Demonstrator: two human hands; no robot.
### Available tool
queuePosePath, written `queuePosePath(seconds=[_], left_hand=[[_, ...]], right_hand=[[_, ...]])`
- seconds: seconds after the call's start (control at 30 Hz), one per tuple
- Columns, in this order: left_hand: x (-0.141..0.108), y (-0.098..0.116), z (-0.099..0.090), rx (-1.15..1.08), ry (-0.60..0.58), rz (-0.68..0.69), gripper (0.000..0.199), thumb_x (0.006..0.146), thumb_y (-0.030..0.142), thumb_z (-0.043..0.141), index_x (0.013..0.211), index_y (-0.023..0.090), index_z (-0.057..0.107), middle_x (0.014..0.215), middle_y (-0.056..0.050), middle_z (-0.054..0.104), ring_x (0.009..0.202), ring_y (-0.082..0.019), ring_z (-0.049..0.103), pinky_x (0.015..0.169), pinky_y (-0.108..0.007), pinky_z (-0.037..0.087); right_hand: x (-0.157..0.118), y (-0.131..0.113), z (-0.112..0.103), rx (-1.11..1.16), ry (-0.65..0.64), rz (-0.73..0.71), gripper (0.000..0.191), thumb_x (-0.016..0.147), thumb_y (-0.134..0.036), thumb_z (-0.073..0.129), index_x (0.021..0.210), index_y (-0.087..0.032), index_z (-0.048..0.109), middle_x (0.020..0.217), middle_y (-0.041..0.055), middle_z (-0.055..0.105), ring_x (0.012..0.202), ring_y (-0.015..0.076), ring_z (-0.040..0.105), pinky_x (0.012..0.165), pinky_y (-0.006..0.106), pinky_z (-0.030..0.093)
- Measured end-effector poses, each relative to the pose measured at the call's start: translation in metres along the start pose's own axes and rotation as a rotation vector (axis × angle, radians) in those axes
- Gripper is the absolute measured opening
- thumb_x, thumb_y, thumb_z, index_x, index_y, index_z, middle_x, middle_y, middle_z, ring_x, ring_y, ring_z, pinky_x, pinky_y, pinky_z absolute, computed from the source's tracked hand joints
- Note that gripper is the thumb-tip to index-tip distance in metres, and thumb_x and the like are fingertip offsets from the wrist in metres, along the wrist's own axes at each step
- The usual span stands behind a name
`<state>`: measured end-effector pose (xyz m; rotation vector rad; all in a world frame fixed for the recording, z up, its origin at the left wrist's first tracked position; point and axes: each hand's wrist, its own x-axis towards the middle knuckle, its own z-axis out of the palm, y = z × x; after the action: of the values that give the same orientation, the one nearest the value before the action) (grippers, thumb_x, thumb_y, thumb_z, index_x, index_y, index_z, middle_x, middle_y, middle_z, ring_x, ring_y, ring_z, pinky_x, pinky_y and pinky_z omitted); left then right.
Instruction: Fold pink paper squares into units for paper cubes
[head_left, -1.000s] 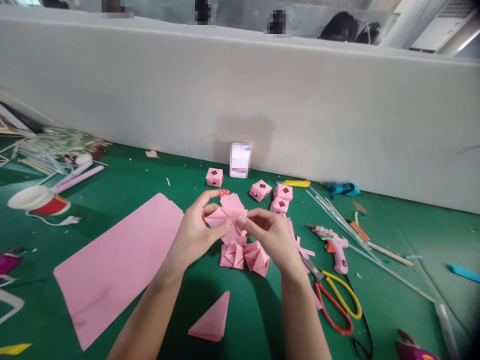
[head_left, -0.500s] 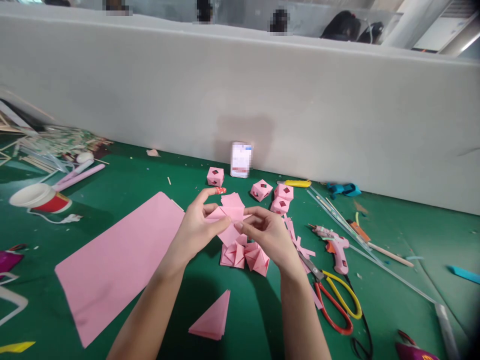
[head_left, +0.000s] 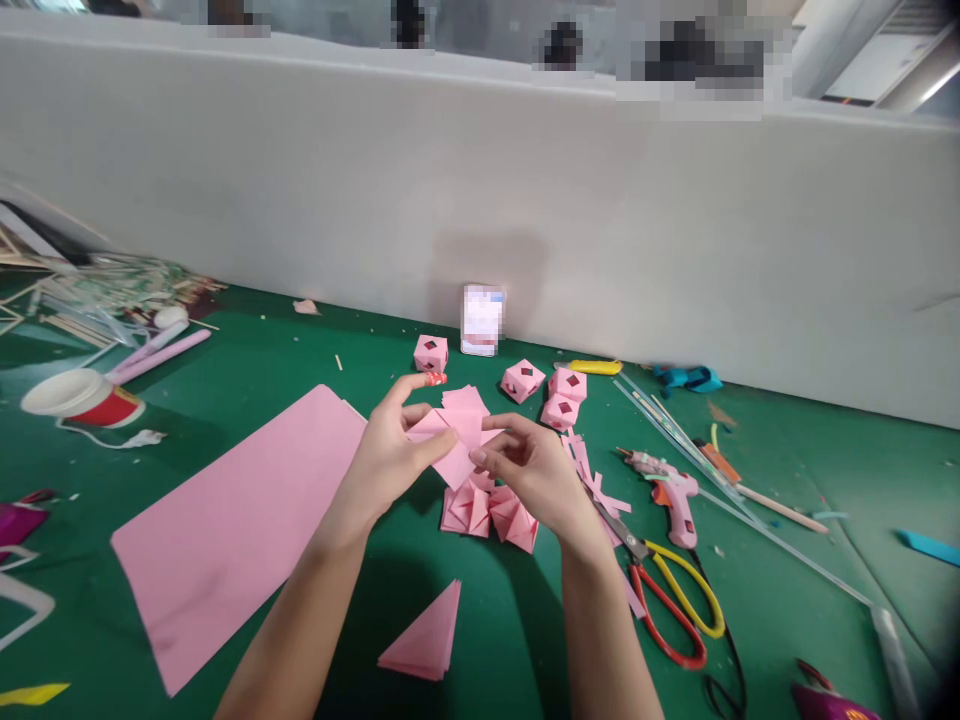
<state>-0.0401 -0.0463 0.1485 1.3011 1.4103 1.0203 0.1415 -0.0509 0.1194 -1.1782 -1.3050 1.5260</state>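
Observation:
Between both hands is a piece of folded pink paper, held up above the green tabletop. My left hand pinches its left side, thumb on the front, with the index finger raised and a red wrap or covering at its tip. My right hand grips the right edge between thumb and fingers. Just below and behind the hands lie folded pink paper pieces. Nearer to me rests a pink folded triangle. Several pink paper shapes with cut-out holes stand beyond the hands.
A large pink sheet lies at left, near a paper cup. On the right are scissors, a glue gun, a yellow cutter and pink scraps. A phone leans against the white partition.
The folded paper has shifted and turned slightly between my fingers. My left hand has moved a touch to the left; the things on the table look the same.

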Motion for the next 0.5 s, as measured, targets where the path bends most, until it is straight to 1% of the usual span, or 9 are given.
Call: queuePosePath(seconds=[0.07, 0.17, 0.23, 0.37, 0.5], left_hand=[[0.0008, -0.0017, 0.0005, -0.006, 0.009, 0.003, 0.051, 0.077, 0.019, 0.068, 0.125, 0.028, 0.053, 0.062, 0.010, 0.043, 0.051, -0.007, 0.040, 0.051, -0.018, 0.032], [0.0021, -0.0046, 0.0011, -0.027, 0.026, 0.006, 0.050, 0.079, 0.022, 0.069, 0.126, 0.028, 0.052, 0.067, 0.008, 0.051, 0.055, -0.009, 0.045, 0.053, -0.019, 0.035], [0.0025, -0.0060, 0.0010, -0.031, 0.025, 0.015, 0.050, 0.080, 0.023, 0.069, 0.126, 0.028, 0.052, 0.070, 0.007, 0.055, 0.058, -0.010, 0.049, 0.055, -0.020, 0.038], [0.0025, -0.0082, -0.0001, -0.007, -0.033, 0.033, 0.049, 0.081, 0.021, 0.067, 0.127, 0.029, 0.052, 0.077, 0.006, 0.060, 0.067, -0.012, 0.057, 0.064, -0.023, 0.046], [0.0022, -0.0095, 0.0010, 0.011, -0.098, 0.048, 0.047, 0.083, 0.020, 0.064, 0.127, 0.030, 0.052, 0.075, 0.007, 0.059, 0.068, -0.012, 0.057, 0.070, -0.025, 0.048]], right_hand=[[0.0012, 0.0005, 0.0003, 0.012, 0.015, -0.008, 0.030, 0.081, -0.032, 0.075, 0.107, -0.020, 0.064, 0.073, -0.0011, 0.071, 0.065, 0.0140, 0.063, 0.063, 0.028, 0.050], [0.0017, -0.0004, 0.0002, 0.011, 0.054, -0.030, 0.030, 0.083, -0.033, 0.073, 0.109, -0.021, 0.066, 0.080, 0.0004, 0.071, 0.071, 0.0152, 0.064, 0.063, 0.028, 0.052], [0.0013, -0.0010, -0.0001, 0.002, 0.070, -0.058, 0.029, 0.084, -0.032, 0.071, 0.110, -0.021, 0.066, 0.080, 0.0005, 0.070, 0.072, 0.0155, 0.064, 0.064, 0.028, 0.053], [0.0005, -0.0016, 0.0006, -0.056, 0.101, -0.106, 0.026, 0.085, -0.028, 0.068, 0.110, -0.021, 0.067, 0.078, 0.0003, 0.069, 0.072, 0.0157, 0.063, 0.066, 0.029, 0.053], [0.0018, -0.0018, 0.0027, -0.107, 0.158, -0.136, 0.023, 0.088, -0.030, 0.065, 0.108, -0.021, 0.069, 0.083, 0.0022, 0.068, 0.075, 0.0167, 0.063, 0.066, 0.029, 0.052]])
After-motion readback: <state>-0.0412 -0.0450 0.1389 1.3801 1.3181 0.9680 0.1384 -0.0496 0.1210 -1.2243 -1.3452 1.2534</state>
